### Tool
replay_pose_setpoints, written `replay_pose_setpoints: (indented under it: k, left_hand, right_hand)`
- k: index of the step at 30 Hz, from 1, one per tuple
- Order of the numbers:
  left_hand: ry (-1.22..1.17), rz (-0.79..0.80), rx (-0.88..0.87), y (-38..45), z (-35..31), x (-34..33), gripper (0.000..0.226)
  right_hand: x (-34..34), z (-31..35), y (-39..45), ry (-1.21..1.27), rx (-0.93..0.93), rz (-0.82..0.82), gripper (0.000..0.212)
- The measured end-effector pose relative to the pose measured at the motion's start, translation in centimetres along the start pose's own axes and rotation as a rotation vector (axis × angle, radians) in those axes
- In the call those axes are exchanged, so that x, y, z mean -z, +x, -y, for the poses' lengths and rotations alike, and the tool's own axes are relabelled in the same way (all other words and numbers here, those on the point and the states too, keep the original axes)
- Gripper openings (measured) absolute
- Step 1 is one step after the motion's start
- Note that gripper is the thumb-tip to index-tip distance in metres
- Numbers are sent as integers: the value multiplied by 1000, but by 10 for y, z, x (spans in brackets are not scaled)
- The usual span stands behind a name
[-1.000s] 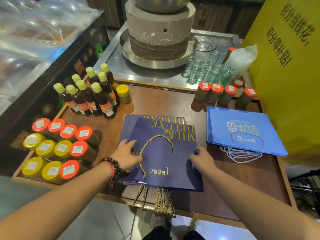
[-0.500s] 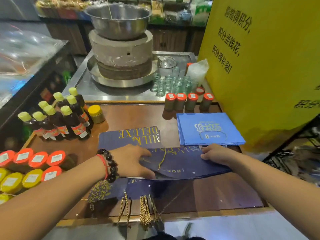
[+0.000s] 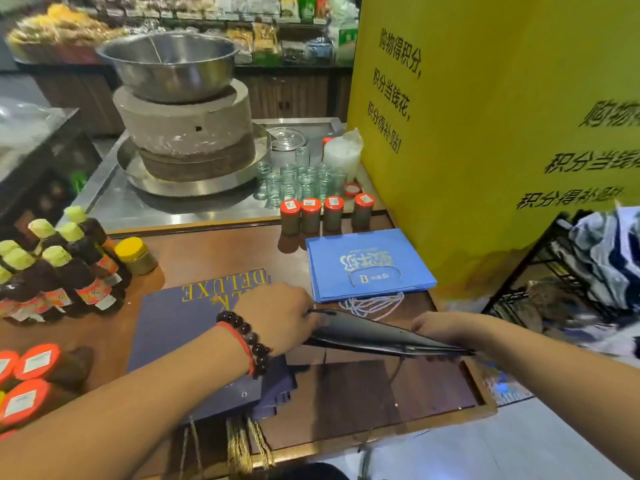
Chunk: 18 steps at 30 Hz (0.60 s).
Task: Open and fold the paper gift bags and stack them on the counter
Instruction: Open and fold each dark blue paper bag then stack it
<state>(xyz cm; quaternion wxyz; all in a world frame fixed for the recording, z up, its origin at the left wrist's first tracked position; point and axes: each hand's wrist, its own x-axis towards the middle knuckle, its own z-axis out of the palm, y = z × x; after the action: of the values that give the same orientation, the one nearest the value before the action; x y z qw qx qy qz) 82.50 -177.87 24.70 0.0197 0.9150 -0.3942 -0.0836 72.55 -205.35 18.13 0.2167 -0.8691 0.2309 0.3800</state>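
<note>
Head view | left hand [image 3: 277, 315] and right hand [image 3: 441, 329] each pinching an end of dark gift bag [image 3: 377, 336], lifted edge-on over tabletop [image 3: 363, 393], beside navy stack [image 3: 180, 327] | risk: thin paper slipping from pinch, creasing crooked

- Wooden counter [image 3: 221, 247] carries all items; steel tray [image 3: 114, 199] lies behind its far edge.
- Grey stone mill [image 3: 183, 133] stands on that tray, clear glass cups [image 3: 298, 178] to its right.
- Dark brown sauce bottles [image 3: 65, 271] stand at the counter's left edge.
- Navy paper gift bag stack [image 3: 183, 327] lies at the near edge, centre.
- Light blue paper gift bag stack [image 3: 367, 265] lies at the right edge, four red-capped jars [image 3: 325, 213] behind it.
</note>
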Motion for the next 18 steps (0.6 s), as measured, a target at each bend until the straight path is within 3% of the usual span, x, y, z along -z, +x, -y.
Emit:
replay_pose_setpoints:
  k: [4, 7, 10, 15, 18]
  left_hand:
    - [11, 39, 1, 20, -39, 1, 38]
    - [5, 77, 21, 31, -68, -3, 41]
    - [-82, 163, 66, 39, -89, -8, 33]
    - [-209, 270, 236, 46, -101, -7, 39]
    - [-225, 311, 341, 48, -101, -8, 44]
  right_hand:
    - [31, -10, 11, -289, 215, -24, 35]
    - [47, 7, 15, -98, 465, 0, 46]
    - [44, 23, 22, -27, 617, 108, 38]
    - [55, 3, 45, -37, 627, 221, 17]
    - [66, -11, 52, -57, 629, 213, 18]
